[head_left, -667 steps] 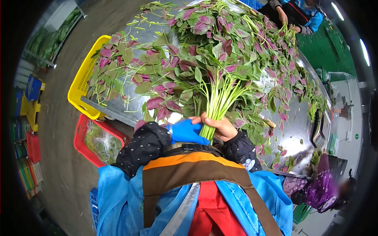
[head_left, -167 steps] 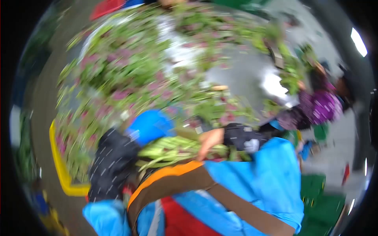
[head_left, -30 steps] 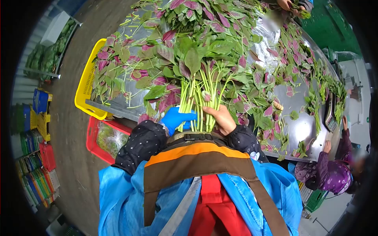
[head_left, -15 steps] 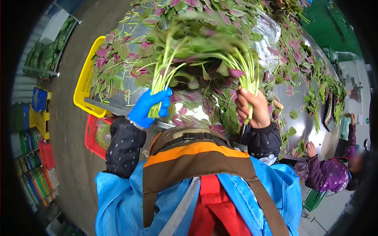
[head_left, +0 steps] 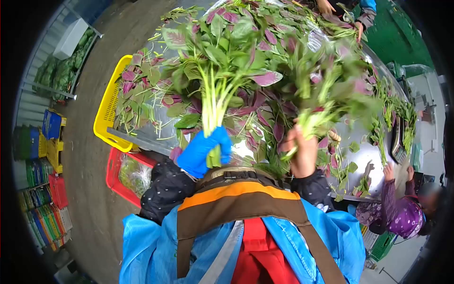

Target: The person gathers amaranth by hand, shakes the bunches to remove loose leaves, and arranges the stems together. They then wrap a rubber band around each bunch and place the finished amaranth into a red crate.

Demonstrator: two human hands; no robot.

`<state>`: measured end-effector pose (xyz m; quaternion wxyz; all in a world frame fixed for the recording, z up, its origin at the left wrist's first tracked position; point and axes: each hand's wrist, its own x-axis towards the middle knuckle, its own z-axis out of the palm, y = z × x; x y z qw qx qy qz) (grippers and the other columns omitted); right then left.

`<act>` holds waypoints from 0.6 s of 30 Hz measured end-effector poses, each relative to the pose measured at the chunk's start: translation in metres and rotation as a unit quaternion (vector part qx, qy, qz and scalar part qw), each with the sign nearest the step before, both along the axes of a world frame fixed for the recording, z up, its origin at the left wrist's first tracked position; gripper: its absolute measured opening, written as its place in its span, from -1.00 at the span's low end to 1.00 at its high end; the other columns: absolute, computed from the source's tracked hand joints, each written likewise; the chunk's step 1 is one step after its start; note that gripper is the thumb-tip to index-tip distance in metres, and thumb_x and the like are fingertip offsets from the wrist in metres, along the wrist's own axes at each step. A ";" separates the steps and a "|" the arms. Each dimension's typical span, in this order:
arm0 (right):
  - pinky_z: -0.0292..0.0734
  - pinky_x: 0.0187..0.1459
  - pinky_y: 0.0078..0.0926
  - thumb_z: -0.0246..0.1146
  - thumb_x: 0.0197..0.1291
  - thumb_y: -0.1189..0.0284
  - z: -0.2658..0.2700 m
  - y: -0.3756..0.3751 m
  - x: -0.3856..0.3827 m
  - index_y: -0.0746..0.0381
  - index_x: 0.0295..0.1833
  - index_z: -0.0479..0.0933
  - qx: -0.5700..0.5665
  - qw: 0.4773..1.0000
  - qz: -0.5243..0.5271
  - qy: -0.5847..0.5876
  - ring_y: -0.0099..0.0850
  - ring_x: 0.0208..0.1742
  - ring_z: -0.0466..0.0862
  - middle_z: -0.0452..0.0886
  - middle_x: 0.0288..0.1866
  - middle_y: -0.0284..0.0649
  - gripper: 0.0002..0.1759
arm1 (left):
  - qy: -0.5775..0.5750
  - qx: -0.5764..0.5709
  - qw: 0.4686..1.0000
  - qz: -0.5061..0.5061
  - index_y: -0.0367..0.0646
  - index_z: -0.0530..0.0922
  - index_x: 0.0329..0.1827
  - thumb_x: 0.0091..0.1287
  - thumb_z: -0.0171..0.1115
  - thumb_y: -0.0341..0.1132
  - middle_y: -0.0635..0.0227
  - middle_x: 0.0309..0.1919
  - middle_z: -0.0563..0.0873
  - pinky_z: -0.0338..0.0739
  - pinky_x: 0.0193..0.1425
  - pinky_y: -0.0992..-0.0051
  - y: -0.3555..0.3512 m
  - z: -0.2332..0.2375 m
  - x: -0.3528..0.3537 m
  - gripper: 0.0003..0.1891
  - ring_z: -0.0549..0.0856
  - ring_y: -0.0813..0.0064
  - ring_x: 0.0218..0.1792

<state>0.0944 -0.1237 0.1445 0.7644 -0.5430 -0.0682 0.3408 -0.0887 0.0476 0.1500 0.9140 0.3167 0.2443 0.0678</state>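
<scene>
One long steel desk (head_left: 364, 156) runs away from both grips, carrying a loose heap of amaranth (head_left: 265, 28), its leaves green with purple-red centres. Beyond the left grip a yellow crate (head_left: 105, 111) hangs off the desk edge with more leaves lying over it. A red crate (head_left: 113, 170) of bagged greens sits lower down, just beside that grip. Past the right grip, at the desk's near corner, a co-worker in a purple patterned sleeve (head_left: 402, 213) reaches onto the steel.

The person holds two bunches upright above the desk, apart from each other. The left bunch (head_left: 213, 61) fans out directly above the left hand (head_left: 205, 151), which wears a blue glove and is clamped round the pale green stems near their cut ends. The right bunch (head_left: 326, 90) is blurred. It leans away from the bare right hand (head_left: 300, 154), whose grip is closed round the stem ends.

The work appears to be at the sorting stage, with one handful in each fist. The next move likely calls for lining up the stem ends evenly, with both grips kept firm so that no stalks slip.
</scene>
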 end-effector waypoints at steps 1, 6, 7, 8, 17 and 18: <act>0.40 -0.56 -0.62 0.13 0.29 0.35 -0.019 -0.002 -0.010 0.22 -0.09 0.39 -0.015 0.997 0.048 0.057 -0.60 -0.61 0.42 0.45 -0.52 -0.36 -0.81 | -0.028 0.003 0.998 -0.048 -0.13 0.45 -0.27 0.33 0.15 -0.11 0.36 -0.36 0.53 0.47 -0.35 0.50 -0.004 -0.020 0.004 -0.75 0.51 0.55 -0.39; 0.55 -0.30 -0.44 0.13 0.29 0.34 -0.092 -0.023 -0.024 0.23 -0.20 0.40 -0.137 0.938 0.177 0.264 -0.45 -0.43 0.55 0.49 -0.43 -0.31 -0.83 | 0.053 0.041 0.996 -0.062 -0.24 0.52 -0.16 0.31 0.17 -0.14 0.25 -0.34 0.65 0.47 -0.49 0.61 0.000 -0.026 0.003 -0.70 0.59 0.60 -0.50; 0.56 -0.25 -0.45 0.15 0.28 0.32 -0.087 -0.026 -0.021 0.24 -0.17 0.40 -0.158 0.939 0.197 0.235 -0.42 -0.37 0.59 0.51 -0.41 -0.29 -0.80 | 0.056 0.045 0.993 -0.092 -0.25 0.52 -0.16 0.31 0.17 -0.16 0.27 -0.39 0.65 0.45 -0.52 0.63 0.006 -0.025 -0.001 -0.71 0.57 0.61 -0.56; 0.56 -0.18 -0.42 0.17 0.26 0.29 -0.081 -0.030 -0.014 0.26 -0.05 0.40 -0.138 0.936 0.231 0.224 -0.33 -0.26 0.63 0.58 -0.29 -0.20 -0.71 | 0.059 0.048 0.990 -0.122 -0.25 0.52 -0.16 0.31 0.18 -0.17 0.29 -0.44 0.65 0.43 -0.56 0.65 0.013 -0.023 -0.004 -0.72 0.55 0.62 -0.61; 0.50 -0.09 -0.43 0.37 0.01 0.17 0.121 -0.001 0.076 0.35 0.00 0.53 -0.109 0.887 0.296 -0.338 -0.45 -0.23 0.63 0.67 -0.25 -0.19 -0.46 | 0.179 0.252 0.853 -0.420 -0.27 0.59 -0.27 0.19 0.33 -0.23 0.33 -0.63 0.63 0.40 -0.68 0.64 0.067 0.059 -0.006 -0.74 0.54 0.64 -0.73; 0.49 -0.06 -0.43 0.36 0.02 0.15 0.138 0.019 0.073 0.36 0.06 0.49 -0.036 0.847 0.313 -0.428 -0.42 -0.17 0.63 0.66 -0.20 -0.15 -0.41 | 0.188 0.269 0.832 -0.448 -0.26 0.60 -0.30 0.17 0.36 -0.23 0.34 -0.63 0.63 0.40 -0.67 0.65 0.067 0.063 -0.002 -0.75 0.54 0.66 -0.72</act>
